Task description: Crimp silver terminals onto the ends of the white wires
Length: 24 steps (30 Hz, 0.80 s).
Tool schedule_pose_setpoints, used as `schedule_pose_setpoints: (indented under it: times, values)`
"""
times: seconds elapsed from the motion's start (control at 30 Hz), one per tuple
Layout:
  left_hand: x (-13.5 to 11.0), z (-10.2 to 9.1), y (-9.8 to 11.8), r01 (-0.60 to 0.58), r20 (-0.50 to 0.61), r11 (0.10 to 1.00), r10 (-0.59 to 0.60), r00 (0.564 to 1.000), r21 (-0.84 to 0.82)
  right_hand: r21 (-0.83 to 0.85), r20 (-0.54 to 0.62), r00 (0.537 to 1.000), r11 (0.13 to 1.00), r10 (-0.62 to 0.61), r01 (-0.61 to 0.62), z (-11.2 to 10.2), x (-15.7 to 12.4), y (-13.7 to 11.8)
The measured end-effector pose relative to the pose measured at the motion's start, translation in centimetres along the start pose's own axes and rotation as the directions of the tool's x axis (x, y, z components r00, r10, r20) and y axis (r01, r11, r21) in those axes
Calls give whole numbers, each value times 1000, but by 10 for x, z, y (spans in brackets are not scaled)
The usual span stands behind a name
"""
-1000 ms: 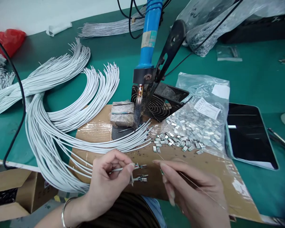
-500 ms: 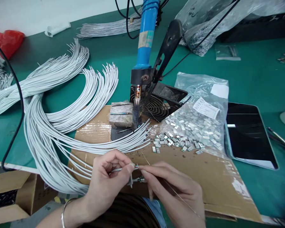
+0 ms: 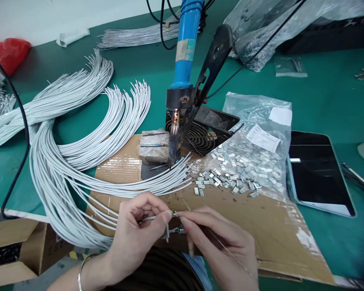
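My left hand (image 3: 142,230) is closed, with thumb and forefinger pinching a white cable (image 3: 148,218) near its end. At that end sits a small metal connector (image 3: 175,214), gripped by the thumb and forefinger of my right hand (image 3: 221,242). A thin wire (image 3: 227,250), which looks like solder, runs across the right hand, and its tip sticks up beyond the fingers. Just below the fingertips, more cable ends with metal connectors (image 3: 178,230) show, partly hidden. Above the hands, a blue soldering iron (image 3: 183,60) is clamped tip-down in a black stand (image 3: 214,64).
Bundles of white cables (image 3: 75,190) curve over the left side and onto the cardboard (image 3: 276,234). Loose metal connectors (image 3: 227,180) spill from a clear plastic bag (image 3: 261,121). A dark-screened tablet (image 3: 320,169) lies on the right. Behind the iron sits a black fan (image 3: 200,137).
My right hand has shifted very slightly left. Both hands keep the same grip, and nothing else has visibly moved.
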State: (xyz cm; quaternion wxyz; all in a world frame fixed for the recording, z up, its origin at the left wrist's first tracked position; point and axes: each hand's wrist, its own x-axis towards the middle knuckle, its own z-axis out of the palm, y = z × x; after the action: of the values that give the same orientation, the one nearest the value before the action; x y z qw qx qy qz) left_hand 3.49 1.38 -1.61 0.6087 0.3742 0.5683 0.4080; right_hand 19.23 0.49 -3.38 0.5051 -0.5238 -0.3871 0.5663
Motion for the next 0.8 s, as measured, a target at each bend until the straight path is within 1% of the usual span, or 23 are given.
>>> schedule_pose_setpoints:
  times: [0.27,0.43,0.53,0.67,0.8]
  values:
    - [3,2,4,26,3,1000,-26,1000,8,69,-2,999,997,40,-40,1,1,2]
    - [3,2,4,46,-26,999,-46,999,21,-8,-13,999,999,-41,41,-2,1,3]
    - [2,2,0,33,-41,999,-33,999,1,-40,-22,998,998,-56,55,-3,1,4]
    - [1,1,-4,11,-33,1000,-12,999,-20,-33,-11,998,998,-61,60,-2,1,6]
    - [2,1,-2,8,-33,1000,-8,999,-9,-17,6,996,996,-85,85,-3,2,7]
